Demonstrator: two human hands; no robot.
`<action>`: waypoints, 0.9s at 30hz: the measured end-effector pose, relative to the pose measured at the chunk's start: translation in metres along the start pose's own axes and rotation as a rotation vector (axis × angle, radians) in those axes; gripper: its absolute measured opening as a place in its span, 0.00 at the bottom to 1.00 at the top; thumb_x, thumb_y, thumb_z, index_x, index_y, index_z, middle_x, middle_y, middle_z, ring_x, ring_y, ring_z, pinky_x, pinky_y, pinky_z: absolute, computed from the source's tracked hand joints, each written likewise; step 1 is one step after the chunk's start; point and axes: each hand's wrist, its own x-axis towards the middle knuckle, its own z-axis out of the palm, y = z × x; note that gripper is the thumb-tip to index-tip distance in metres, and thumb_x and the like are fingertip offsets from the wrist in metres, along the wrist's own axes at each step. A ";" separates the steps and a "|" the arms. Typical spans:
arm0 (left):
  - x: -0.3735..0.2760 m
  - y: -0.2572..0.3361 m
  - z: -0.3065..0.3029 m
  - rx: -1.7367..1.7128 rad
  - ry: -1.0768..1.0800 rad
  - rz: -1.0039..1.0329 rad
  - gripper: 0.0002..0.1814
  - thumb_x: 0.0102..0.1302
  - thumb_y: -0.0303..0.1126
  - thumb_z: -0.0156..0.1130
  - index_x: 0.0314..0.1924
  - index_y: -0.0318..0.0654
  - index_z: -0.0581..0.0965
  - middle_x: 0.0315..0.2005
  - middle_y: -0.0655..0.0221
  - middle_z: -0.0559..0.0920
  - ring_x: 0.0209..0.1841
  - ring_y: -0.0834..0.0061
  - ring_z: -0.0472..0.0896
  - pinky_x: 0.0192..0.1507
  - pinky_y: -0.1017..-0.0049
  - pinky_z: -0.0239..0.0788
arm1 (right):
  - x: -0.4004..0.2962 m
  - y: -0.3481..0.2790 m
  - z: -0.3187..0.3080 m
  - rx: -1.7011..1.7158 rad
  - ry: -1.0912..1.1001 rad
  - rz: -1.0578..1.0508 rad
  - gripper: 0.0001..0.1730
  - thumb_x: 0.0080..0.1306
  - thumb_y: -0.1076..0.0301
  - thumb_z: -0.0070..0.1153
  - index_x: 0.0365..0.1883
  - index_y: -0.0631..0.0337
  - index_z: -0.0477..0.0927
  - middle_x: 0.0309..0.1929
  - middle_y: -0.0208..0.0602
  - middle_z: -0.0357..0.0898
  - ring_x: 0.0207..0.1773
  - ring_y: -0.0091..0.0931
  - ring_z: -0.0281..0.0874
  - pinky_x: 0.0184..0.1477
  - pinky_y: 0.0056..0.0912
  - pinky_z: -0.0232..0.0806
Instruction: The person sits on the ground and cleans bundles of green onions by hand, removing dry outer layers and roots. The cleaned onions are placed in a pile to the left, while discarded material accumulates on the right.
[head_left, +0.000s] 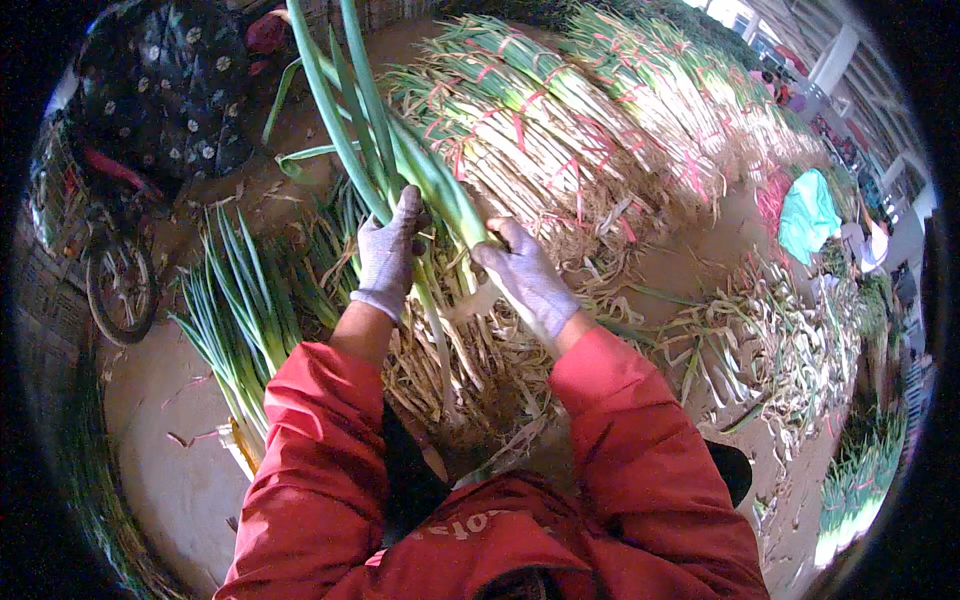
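Observation:
My left hand (390, 251), in a pale knit glove, is closed around the green part of a large Welsh onion (345, 135), whose leaves rise past the thumb. A pale shank (435, 330) hangs below that hand. My right hand (525, 274), gloved too, grips a thick green onion stalk (446, 187) where the leaves meet the shank. A loose whitish strip of skin (476, 300) shows beside the right hand. Beneath both hands lies a heap of unpeeled onions (480, 360) with dry brownish shanks and roots.
Cleaner onions (240, 300) lie at left. Bundles tied with red strips (517, 120) fill the back. Peeled skins (795, 352) are piled at right, near a turquoise plastic bag (810, 214). A wheeled vehicle under a dark floral cover (165, 90) stands at upper left.

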 end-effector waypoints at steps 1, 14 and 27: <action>0.001 -0.001 -0.001 -0.005 0.043 0.025 0.15 0.52 0.44 0.62 0.30 0.41 0.73 0.20 0.74 0.75 0.18 0.85 0.70 0.16 0.84 0.56 | -0.002 -0.004 -0.005 0.026 -0.024 0.068 0.14 0.57 0.70 0.52 0.41 0.61 0.68 0.26 0.28 0.69 0.29 0.16 0.65 0.29 0.18 0.61; -0.007 -0.007 0.003 -0.010 -0.121 -0.016 0.19 0.50 0.41 0.64 0.38 0.39 0.73 0.28 0.75 0.76 0.26 0.83 0.72 0.27 0.82 0.62 | -0.009 0.005 0.021 -0.475 0.069 -0.235 0.13 0.55 0.69 0.54 0.37 0.62 0.68 0.31 0.40 0.74 0.30 0.29 0.74 0.32 0.28 0.66; -0.008 -0.007 0.016 0.009 -0.269 0.054 0.20 0.50 0.28 0.63 0.44 0.38 0.68 0.32 0.71 0.76 0.30 0.78 0.76 0.31 0.80 0.69 | -0.012 -0.014 0.018 -0.457 0.157 -0.252 0.17 0.51 0.65 0.58 0.33 0.63 0.67 0.24 0.43 0.71 0.26 0.35 0.71 0.29 0.33 0.62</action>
